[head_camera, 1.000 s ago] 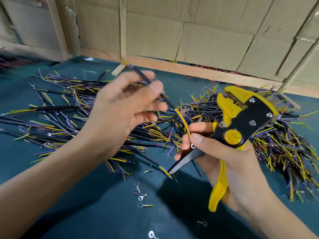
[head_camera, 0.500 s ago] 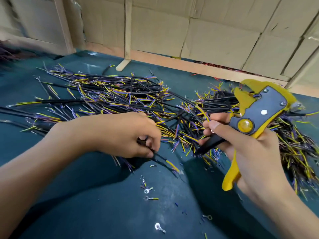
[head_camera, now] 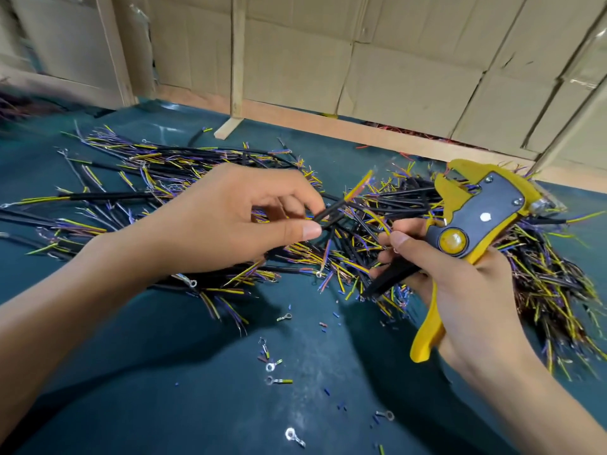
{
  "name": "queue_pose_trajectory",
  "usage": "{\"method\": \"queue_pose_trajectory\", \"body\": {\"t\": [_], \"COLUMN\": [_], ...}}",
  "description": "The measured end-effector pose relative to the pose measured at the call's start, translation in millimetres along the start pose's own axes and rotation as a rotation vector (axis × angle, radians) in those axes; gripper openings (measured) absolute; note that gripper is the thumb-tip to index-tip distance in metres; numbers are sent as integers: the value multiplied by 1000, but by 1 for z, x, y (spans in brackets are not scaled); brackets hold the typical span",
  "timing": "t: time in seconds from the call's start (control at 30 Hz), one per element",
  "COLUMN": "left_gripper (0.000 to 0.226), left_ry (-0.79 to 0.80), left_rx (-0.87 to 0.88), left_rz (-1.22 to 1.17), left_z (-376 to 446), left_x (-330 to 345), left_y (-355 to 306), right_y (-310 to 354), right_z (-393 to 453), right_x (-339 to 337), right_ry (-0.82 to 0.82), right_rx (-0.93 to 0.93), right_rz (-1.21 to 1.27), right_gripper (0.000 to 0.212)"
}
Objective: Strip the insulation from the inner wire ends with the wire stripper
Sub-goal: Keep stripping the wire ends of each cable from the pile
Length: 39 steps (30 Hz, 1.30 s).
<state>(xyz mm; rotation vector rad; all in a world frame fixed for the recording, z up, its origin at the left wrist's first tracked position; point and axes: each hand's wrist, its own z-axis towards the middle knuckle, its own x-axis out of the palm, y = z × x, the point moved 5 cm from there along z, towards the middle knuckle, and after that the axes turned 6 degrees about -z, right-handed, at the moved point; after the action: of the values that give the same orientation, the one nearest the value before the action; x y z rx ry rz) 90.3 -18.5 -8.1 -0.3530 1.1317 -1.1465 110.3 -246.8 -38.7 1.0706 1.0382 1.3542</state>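
Observation:
My left hand (head_camera: 236, 221) pinches a short black cable (head_camera: 331, 210) between thumb and fingers. The cable's yellow and purple inner wire ends (head_camera: 359, 185) point up and right, toward the stripper. My right hand (head_camera: 460, 284) grips the yellow and black wire stripper (head_camera: 473, 224) by its handles, with the jaws at the top left of the tool. The cable tip is a short way left of the jaws, apart from them. A pile of black cables (head_camera: 157, 205) with coloured inner ends lies under and behind both hands.
Another heap of cables (head_camera: 551, 284) spreads right of the stripper. Loose ring terminals (head_camera: 272, 366) and bits of cut insulation lie on the dark green table (head_camera: 164, 372) near me. A wooden rail (head_camera: 361, 133) and cardboard wall bound the far edge.
My left hand dropped a cable onto the pile, reached down into it, and now has lifted a new cable toward the stripper. The right hand stayed on the tool.

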Motion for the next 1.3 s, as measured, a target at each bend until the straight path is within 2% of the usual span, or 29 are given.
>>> {"method": "queue_pose_trajectory", "body": {"t": [0.17,0.23,0.43,0.53,0.63,0.77,0.93,1.1,1.13,1.2,1.27,1.3], "left_gripper": [9,8,35,46,50,33,31,31,29,25,31,34], "left_ry": [-5,-23,-145,-192,-224,-257,-260,-311,-297,-244,-158,-103], "left_rx": [-71,-115,-322,-351,-343,-334,-321,-368,-368,-325,-279,-267], "left_rz": [-50,-176,-705,-800,-813,-867,-863,-708,-678,-555,-447,-430], "left_z": [1,1,1,2,3,3,3,1,0,0,0,0], "left_x": [3,5,7,5,4,3,4,0,1,3,8,12], "left_y": [8,9,11,11,9,8,9,17,17,12,5,2], "right_y": [0,0,-5,-6,-6,-11,-9,-11,-13,-15,-13,-11], "right_z": [-2,-3,-2,-2,2,11,9,9,11,10,9,6], "right_x": [2,3,4,7,7,0,-4,-7,-8,-12,-14,-18], "right_ry": [6,6,31,82,152,151,233,213,200,114,25,-10], "right_rx": [-9,-15,4,15,68,258,304,363,384,414,370,306], "right_rz": [-4,-9,-33,-114,-142,-148,-128,-88,-101,-117,-132,-132], "right_gripper": [15,16,16,14,10,16,3,2,9,23,14,16]}}
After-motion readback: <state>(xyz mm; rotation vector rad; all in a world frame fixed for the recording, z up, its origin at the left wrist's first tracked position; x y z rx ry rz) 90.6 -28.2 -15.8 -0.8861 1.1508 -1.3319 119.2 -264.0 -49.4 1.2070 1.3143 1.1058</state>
